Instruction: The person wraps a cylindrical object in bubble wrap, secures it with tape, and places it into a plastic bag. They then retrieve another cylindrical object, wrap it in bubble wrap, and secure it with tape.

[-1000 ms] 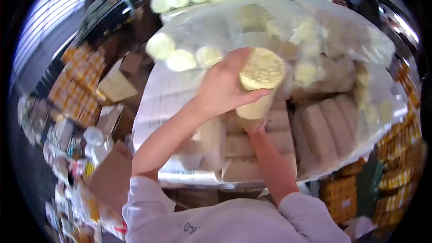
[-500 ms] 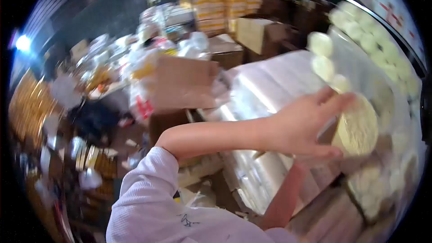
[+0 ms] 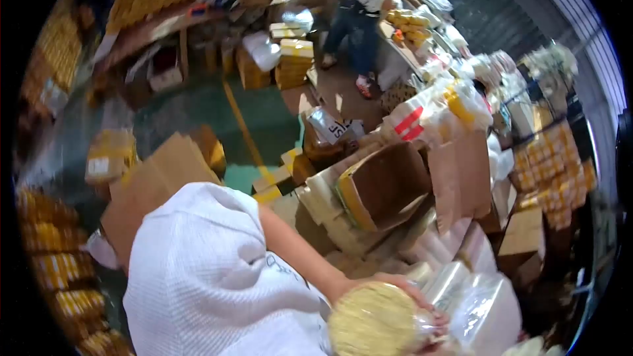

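Far to the left of the left hand point(image 3: 405, 285) stand stacks of yellow-orange packs point(image 3: 62, 283). Nearer, beyond the shoulder, a brown cardboard piece point(image 3: 155, 181) leans at a slant, and the white ribbed sleeve point(image 3: 191, 270) fills the space leading to the forearm. Green floor point(image 3: 241, 115) lies farther off, up and left of the hand. Well beyond the hand, a person in blue trousers point(image 3: 359, 33) stands. The pale yellow roll point(image 3: 372, 320) sits just below the hand, its round end facing up; the hand is clamped on its upper right edge. Blurred fingers point(image 3: 436, 323) show at the roll's right side; I cannot tell whether the right hand grips it. Above the hand an open cardboard box point(image 3: 389, 184) lies tilted. Just right of the hand are clear-wrapped packs point(image 3: 478, 306); farther right and up, orange-and-white packs point(image 3: 554, 168) are stacked.
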Available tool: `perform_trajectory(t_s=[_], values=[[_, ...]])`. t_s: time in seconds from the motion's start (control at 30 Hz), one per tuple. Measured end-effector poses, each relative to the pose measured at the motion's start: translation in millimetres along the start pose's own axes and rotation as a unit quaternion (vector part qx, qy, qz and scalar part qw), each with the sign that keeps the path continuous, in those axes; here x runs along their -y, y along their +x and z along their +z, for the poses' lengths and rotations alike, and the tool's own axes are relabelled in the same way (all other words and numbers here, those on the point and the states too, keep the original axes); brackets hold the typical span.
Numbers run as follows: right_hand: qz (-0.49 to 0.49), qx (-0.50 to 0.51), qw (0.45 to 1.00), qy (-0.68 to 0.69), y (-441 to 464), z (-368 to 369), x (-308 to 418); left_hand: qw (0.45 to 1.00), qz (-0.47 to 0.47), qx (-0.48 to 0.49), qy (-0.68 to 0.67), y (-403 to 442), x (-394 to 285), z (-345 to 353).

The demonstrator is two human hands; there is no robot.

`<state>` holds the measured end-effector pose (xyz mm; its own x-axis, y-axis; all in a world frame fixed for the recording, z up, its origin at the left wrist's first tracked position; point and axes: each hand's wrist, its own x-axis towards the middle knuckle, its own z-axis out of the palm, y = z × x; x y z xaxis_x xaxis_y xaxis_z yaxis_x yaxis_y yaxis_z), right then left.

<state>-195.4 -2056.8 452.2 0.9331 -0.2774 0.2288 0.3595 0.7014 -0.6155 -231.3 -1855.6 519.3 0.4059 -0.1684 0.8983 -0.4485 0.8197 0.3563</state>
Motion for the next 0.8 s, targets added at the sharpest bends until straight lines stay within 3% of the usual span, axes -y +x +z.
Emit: perform_trajectory(t_s=[0.07, 0.17, 0.23, 0.3, 0.43, 0.5, 0.63, 0.7, 0.77, 0.8], values=[[0.059, 0.03, 0.998, 0.023, 7, 13, -21, 0.986, 0.068, -0.11, -0.103, -1, -17, -12], [0.135, 0.058, 0.987, 0.064, 6, 39, -52, 0.941, 0.007, -0.174, -0.292, -29, -26, -48], [0.187, 0.073, 0.976, 0.085, 3, 55, -72, 0.978, 0.092, -0.184, -0.041, -9, -62, -63], [0.242, 0.085, 0.962, 0.096, -1, 70, -88, 0.949, 0.147, -0.219, 0.171, 6, -95, -78], [0.328, 0.117, 0.932, 0.106, 1, 103, -129, 0.919, 0.038, -0.299, 0.255, 0, -135, -104], [0.356, 0.14, 0.917, 0.11, 9, 118, -150, 0.922, -0.025, -0.291, 0.252, -5, -150, -117], [0.416, 0.162, 0.887, 0.117, 20, 147, -185, 0.917, 0.026, -0.266, 0.298, -6, -165, -138], [0.442, 0.168, 0.873, 0.12, 28, 160, -202, 0.914, -0.045, -0.226, 0.334, -12, -170, -146], [0.46, 0.178, 0.861, 0.123, 41, 170, -218, 0.923, 0.097, -0.295, 0.229, 4, -165, -152], [0.47, 0.184, 0.854, 0.124, 47, 175, -225, 0.906, 0.074, -0.279, 0.31, 5, -167, -159]])
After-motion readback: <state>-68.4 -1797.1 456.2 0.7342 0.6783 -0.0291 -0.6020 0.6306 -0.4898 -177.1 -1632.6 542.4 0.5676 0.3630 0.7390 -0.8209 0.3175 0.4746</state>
